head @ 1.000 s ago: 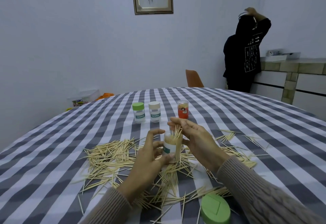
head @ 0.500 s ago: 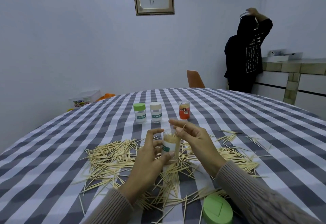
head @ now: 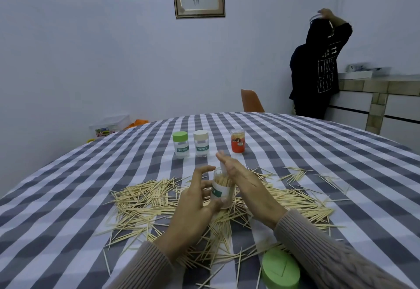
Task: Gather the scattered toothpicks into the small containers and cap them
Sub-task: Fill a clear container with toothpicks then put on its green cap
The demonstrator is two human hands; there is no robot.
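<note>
Filling step: left hand [head: 195, 207] grips open toothpick jar [head: 222, 187], right hand [head: 241, 175] flat, fingers straight, against its mouth; next, fetch green cap [head: 280, 269] beside right sleeve.

"TOOTHPICK" on green-capped container [head: 180, 144] at 11 o'clock, same on beige-capped container [head: 201, 143] at 12, "11" on dark sweatshirt [head: 322, 68] at 2

light: dim, cool, even | shadows: soft, faint | glare: none | blur: right hand [head: 241, 176] fingers slightly smeared | distortion: wide-angle bowing of checked counter [head: 318, 152] edges
</note>
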